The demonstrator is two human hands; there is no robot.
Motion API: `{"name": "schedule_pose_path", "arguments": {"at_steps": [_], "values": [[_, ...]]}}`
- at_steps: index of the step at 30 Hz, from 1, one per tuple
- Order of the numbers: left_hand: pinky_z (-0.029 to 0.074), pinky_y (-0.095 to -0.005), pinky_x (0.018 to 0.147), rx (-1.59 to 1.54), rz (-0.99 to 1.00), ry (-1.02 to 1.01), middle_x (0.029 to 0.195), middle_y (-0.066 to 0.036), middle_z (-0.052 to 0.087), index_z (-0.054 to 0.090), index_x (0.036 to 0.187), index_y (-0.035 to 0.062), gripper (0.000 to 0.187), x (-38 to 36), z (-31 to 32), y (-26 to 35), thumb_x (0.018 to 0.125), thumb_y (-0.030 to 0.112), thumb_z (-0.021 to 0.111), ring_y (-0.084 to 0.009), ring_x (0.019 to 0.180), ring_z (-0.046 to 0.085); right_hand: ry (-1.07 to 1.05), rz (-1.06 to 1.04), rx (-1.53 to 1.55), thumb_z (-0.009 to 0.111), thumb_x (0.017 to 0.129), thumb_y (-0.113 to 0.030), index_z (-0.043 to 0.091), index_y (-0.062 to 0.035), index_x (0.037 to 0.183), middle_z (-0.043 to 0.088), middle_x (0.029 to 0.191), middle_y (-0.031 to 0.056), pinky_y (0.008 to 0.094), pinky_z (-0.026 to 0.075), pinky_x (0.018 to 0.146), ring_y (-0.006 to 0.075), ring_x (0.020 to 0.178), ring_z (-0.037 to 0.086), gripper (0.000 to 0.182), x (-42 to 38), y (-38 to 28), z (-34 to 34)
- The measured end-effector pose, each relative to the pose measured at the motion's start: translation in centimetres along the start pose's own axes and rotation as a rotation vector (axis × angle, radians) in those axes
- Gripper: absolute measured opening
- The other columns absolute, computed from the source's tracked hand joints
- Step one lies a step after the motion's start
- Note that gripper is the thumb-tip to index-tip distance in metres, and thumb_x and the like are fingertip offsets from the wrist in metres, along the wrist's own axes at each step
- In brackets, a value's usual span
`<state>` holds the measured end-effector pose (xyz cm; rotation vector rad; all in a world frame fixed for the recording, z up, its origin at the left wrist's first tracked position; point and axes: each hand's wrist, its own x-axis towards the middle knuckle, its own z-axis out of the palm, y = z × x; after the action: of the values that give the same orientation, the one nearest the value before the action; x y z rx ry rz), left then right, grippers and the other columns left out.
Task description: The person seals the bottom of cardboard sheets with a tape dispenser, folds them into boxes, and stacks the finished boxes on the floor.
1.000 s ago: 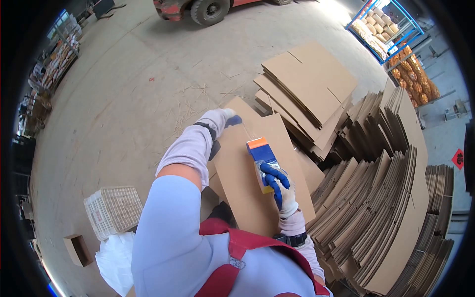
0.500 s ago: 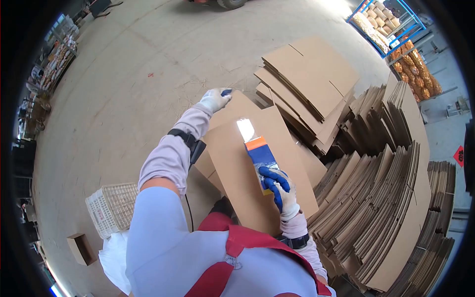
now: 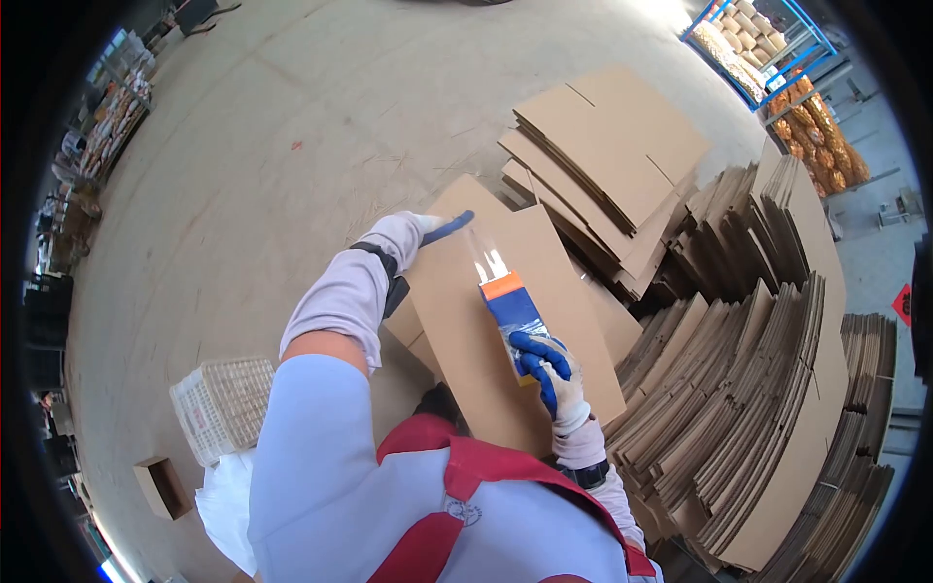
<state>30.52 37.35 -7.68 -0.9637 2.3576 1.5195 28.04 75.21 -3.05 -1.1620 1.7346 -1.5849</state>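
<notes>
A tan cardboard piece (image 3: 505, 389) lies in front of me at a slant. My right hand (image 3: 547, 374), in a white and blue glove, is closed round a blue and orange tape dispenser (image 3: 513, 309) resting on the cardboard. From its orange end, a shiny strip of clear tape (image 3: 483, 251) runs up towards the far edge. My left hand (image 3: 447, 226), gloved the same way, is at the cardboard's upper left edge beside the tape's far end. Its blue fingers are stretched out and hold nothing that I can see.
Flat cardboard sheets (image 3: 612, 146) are piled beyond on the right. Tall stacks of folded cardboard (image 3: 739, 418) stand at my right. A white plastic basket (image 3: 222, 408) and a small open box (image 3: 162, 488) are on the floor at left. A blue rack (image 3: 724, 73) stands far right.
My left hand has come down and nearer to the cardboard, its fingers now straighter. The tape strip lies flatter and looks narrower. The right hand with the dispenser has hardly moved.
</notes>
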Motion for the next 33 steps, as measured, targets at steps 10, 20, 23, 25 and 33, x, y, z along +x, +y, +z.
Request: {"name": "schedule_pose_path", "arguments": {"at_steps": [10, 20, 23, 25, 33], "values": [[0.043, -0.0415, 0.099, 0.593, 0.077, 0.354, 0.128, -0.019, 0.058, 0.056, 0.129, 0.0083, 0.076, -4.5, 8.0, 7.9, 0.091, 0.069, 0.031, -0.0345, 0.119, 0.055, 0.001, 0.096, 0.162, 0.056, 0.09, -0.012, 0.067, 0.0015, 0.109, 0.065, 0.102, 0.0112, 0.0302, 0.048, 0.081, 0.0198, 0.091, 0.061, 0.025, -0.1, -1.1, -0.8], [0.041, -0.042, 0.103, 0.765, 0.003, 0.547, 0.137, -0.014, 0.053, 0.043, 0.142, 0.0173, 0.072, -2.1, 7.8, 6.9, 0.092, 0.068, 0.033, -0.0312, 0.125, 0.051, 0.144, 0.473, 0.267, 0.062, 0.088, -0.039, 0.07, 0.0024, 0.099, 0.062, 0.096, 0.0139, 0.033, 0.048, 0.075, 0.0219, 0.082, 0.061, 0.043, -33.3, 1.2, -10.4], [0.036, -0.0465, 0.106, 0.82, -0.019, 0.611, 0.139, -0.012, 0.051, 0.039, 0.145, 0.0188, 0.073, -2.5, 8.0, 7.2, 0.091, 0.068, 0.034, -0.0294, 0.128, 0.049, 0.157, 0.474, 0.206, 0.063, 0.086, -0.034, 0.07, 0.0004, 0.099, 0.062, 0.099, 0.0145, 0.0338, 0.048, 0.076, 0.0223, 0.085, 0.06, 0.037, -34.2, 5.0, -9.4], [0.026, -0.0532, 0.11, 0.824, 0.011, 0.78, 0.145, -0.012, 0.045, 0.034, 0.147, 0.0203, 0.075, -3.4, 9.3, 7.3, 0.09, 0.068, 0.036, -0.0289, 0.135, 0.04, 0.121, 0.359, -0.005, 0.061, 0.084, -0.026, 0.069, -0.0025, 0.1, 0.061, 0.097, 0.013, 0.0334, 0.048, 0.076, 0.0219, 0.085, 0.06, 0.03, -31.8, 7.9, -9.4], [0.003, -0.0654, 0.112, 1.013, 0.737, 0.181, 0.152, -0.028, 0.021, 0.028, 0.15, 0.0168, 0.09, -23.9, 32.4, 7.9, 0.077, 0.053, 0.066, -0.0468, 0.143, 0.013, 0.056, 0.14, -0.214, 0.056, 0.083, -0.014, 0.071, -0.0155, 0.104, 0.068, 0.103, 0.0129, 0.0401, 0.049, 0.087, 0.0339, 0.094, 0.062, 0.026, -27.0, 8.0, -8.3]]}}
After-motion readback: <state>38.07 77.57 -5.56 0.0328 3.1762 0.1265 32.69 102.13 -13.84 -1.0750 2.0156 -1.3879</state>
